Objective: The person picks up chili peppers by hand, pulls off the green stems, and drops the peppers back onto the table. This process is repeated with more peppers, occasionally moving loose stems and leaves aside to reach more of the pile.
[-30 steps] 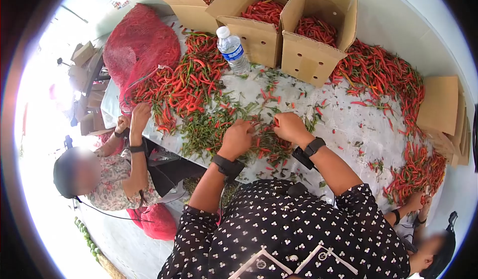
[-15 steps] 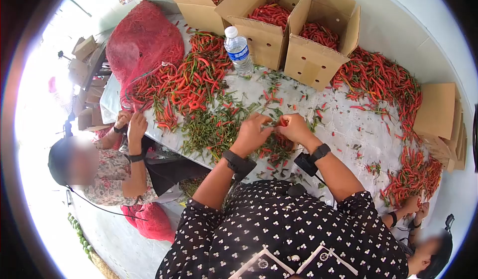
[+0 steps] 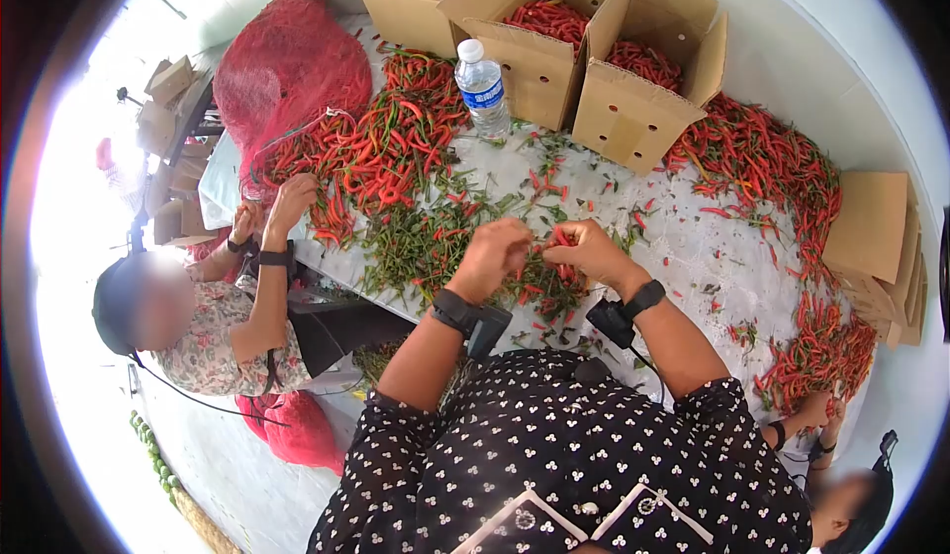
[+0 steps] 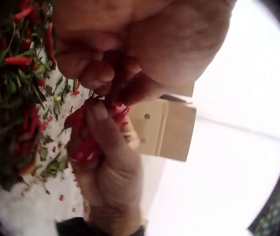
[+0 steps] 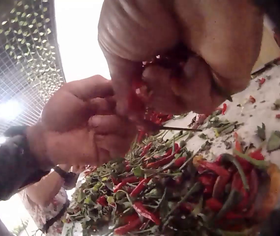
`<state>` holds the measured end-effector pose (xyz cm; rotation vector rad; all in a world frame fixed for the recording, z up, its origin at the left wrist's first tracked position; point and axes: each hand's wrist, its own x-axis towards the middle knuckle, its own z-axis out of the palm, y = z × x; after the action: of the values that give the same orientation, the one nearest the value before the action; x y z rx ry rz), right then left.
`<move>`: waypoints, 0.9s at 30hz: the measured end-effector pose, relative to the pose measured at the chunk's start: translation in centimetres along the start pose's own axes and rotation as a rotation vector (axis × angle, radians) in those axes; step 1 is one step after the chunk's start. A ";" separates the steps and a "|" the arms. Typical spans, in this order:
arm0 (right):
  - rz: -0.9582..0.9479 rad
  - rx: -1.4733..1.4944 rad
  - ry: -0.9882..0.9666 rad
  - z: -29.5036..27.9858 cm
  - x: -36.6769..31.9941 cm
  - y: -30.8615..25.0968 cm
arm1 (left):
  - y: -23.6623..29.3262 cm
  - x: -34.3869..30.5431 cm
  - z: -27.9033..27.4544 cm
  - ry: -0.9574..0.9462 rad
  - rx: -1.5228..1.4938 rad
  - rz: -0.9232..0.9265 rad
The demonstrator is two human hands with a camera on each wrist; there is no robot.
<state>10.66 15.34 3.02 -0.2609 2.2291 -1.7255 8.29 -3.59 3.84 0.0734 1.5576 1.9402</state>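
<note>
My right hand (image 3: 591,252) grips several red chili peppers (image 4: 88,147) against its palm, the thumb lying over them in the left wrist view. Beside it, my left hand (image 3: 493,257) has curled fingers; its fingertips pinch close to the right thumb tip. A thin dark stem (image 5: 179,129) sticks out at the fingertips in the right wrist view. The left fingers partly hide what they pinch. Below both hands lies a heap of green stems and leaves (image 3: 416,252) mixed with red chilies.
A water bottle (image 3: 482,94) stands behind the heap, before cardboard boxes (image 3: 633,124) of chilies. More chilies (image 3: 762,153) pile along the right; a red mesh sack (image 3: 287,64) lies back left. One person (image 3: 223,341) works at left, another (image 3: 841,495) at lower right.
My left hand first moved right to meet the right hand, its thumb and finger spread; now its fingers are curled and it has drawn slightly left. The right hand keeps its grip on the chilies.
</note>
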 end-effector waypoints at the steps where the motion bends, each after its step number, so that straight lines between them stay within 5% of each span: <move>1: 0.114 0.217 0.023 -0.1 -0.4 -0.5 | -0.3 0.4 -0.8 0.082 -0.158 0.037; 2: 0.229 0.435 0.046 -0.2 -0.7 -0.8 | -0.5 0.5 -1.7 0.164 -0.315 0.071; 4: 0.302 0.604 0.092 -0.3 -1.0 0.0 | -0.4 0.1 -2.5 0.193 -0.056 0.004; 6: 0.372 0.773 0.137 -0.1 -1.1 0.6 | -1.1 -0.5 -1.5 0.215 1.087 0.356; 7: 0.373 0.862 0.120 0.1 -1.2 0.8 | -1.1 -1.1 -0.9 0.156 1.221 0.262; 15: 0.374 1.022 0.002 0.7 -1.6 2.5 | -2.8 -1.8 0.2 0.265 1.419 0.277; 17: 0.398 1.010 -0.006 0.8 -1.7 2.2 | -2.9 -2.2 0.5 0.171 1.531 0.402; 21: 0.390 1.088 0.025 1.4 -1.9 2.1 | -2.8 -1.6 -1.2 0.204 1.061 0.306; 23: 0.395 1.124 0.015 1.6 -1.7 2.4 | -1.6 -1.8 -0.8 0.191 0.430 0.130; 27: 0.441 1.043 0.042 2.1 -1.3 1.9 | 0.1 -1.8 0.6 0.123 0.382 0.171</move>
<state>12.70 14.32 0.85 0.4657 1.0189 -2.3041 9.95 -3.97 4.72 0.2596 2.0474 1.7729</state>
